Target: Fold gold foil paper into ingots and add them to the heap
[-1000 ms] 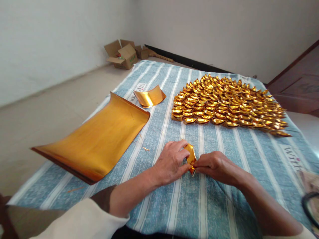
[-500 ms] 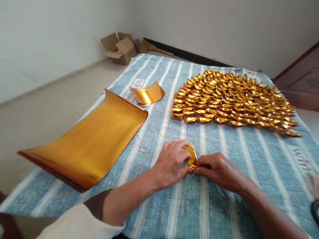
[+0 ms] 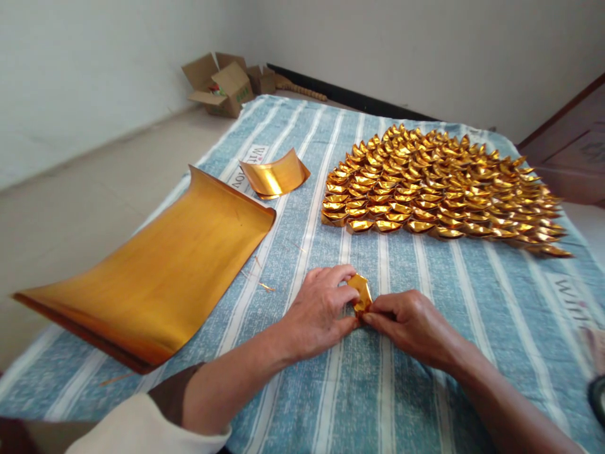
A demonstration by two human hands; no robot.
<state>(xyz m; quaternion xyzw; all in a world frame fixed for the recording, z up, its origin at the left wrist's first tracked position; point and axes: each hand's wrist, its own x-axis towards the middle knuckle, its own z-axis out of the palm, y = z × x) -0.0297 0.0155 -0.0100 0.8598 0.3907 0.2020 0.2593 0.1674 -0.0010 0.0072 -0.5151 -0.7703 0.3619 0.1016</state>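
Between my two hands is a small piece of folded gold foil paper point(image 3: 362, 290), held upright just over the striped cloth. My left hand point(image 3: 324, 309) grips its left side, fingers curled behind and thumb at the lower edge. With thumb and forefinger, my right hand point(image 3: 409, 325) pinches the lower right corner. The fingertips hide part of the fold. Beyond my hands, many folded gold paper ingots point(image 3: 435, 189) stand in close rows. To the left lies a large stack of gold foil sheets point(image 3: 165, 258), its ends curling up. A smaller curved stack of gold foil paper point(image 3: 275, 176) rests behind it.
A blue and white striped cloth point(image 3: 302, 384) covers the work surface. Thin gold scraps point(image 3: 266, 287) lie left of my hands. On the floor at the back stands an open cardboard box point(image 3: 222, 88). Part of a person's hand point(image 3: 596, 347) shows at the right edge.
The camera view has shifted slightly. My right thumb and fingertips have moved a little left across the bottom of the folded paper, pressing closer to my left thumb.
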